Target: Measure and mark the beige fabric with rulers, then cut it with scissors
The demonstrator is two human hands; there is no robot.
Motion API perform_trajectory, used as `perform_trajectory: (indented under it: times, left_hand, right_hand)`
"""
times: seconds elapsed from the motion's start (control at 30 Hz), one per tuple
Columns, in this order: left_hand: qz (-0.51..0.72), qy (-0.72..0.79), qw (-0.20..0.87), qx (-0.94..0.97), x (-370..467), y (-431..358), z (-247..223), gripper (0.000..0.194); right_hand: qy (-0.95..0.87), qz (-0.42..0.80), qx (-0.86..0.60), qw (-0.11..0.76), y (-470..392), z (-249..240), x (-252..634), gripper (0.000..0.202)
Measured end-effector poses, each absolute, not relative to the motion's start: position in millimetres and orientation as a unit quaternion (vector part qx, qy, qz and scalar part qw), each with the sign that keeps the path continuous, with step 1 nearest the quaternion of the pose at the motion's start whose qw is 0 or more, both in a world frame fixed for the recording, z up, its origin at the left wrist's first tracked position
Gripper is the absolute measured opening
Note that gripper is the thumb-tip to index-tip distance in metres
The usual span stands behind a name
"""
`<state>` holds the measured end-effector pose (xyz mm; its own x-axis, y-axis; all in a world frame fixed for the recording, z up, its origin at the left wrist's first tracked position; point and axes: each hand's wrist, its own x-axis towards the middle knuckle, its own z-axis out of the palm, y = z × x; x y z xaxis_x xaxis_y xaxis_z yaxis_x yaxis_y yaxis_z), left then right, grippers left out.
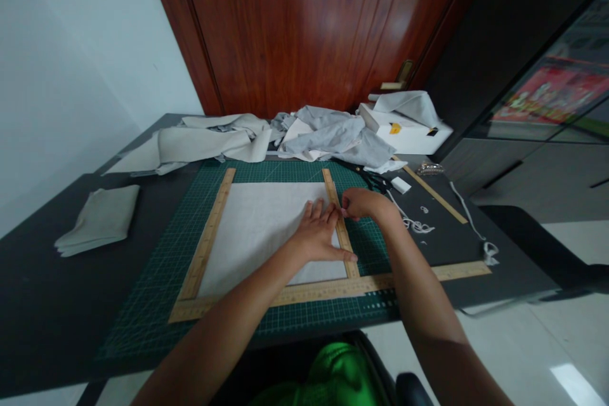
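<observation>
A white cloth (257, 222) lies flat on the green cutting mat (143, 304). Wooden rulers border it: one at its left (209, 235), a long one (314, 292) along the near edge, and a short one (349, 254) at its right. My left hand (318, 231) rests spread over the cloth and the right ruler, its thumb and fingertips on the wood. Just beyond that ruler, my right hand (356, 203) is closed, fingertips pinched at the ruler's outer edge; what they hold is too small to make out.
Folded cloth (99, 216) lies at the left. Crumpled fabric (333, 133) and a white box (409, 130) line the back. Black scissors (373, 179), a white block (400, 185), cords (416, 224) and a wooden strip (435, 195) are at the right.
</observation>
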<state>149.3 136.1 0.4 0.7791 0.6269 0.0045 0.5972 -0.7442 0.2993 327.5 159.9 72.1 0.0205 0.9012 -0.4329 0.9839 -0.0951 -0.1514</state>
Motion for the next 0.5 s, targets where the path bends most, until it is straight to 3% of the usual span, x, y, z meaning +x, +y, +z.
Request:
perform_trajectory:
  times: [0.5]
  left_hand:
    - [0.041,0.332,0.141,0.932,151.1,135.9,3.0,0.131]
  right_hand:
    - [0.663,-0.244,0.703,0.076,160.1,73.5,325.2,0.012]
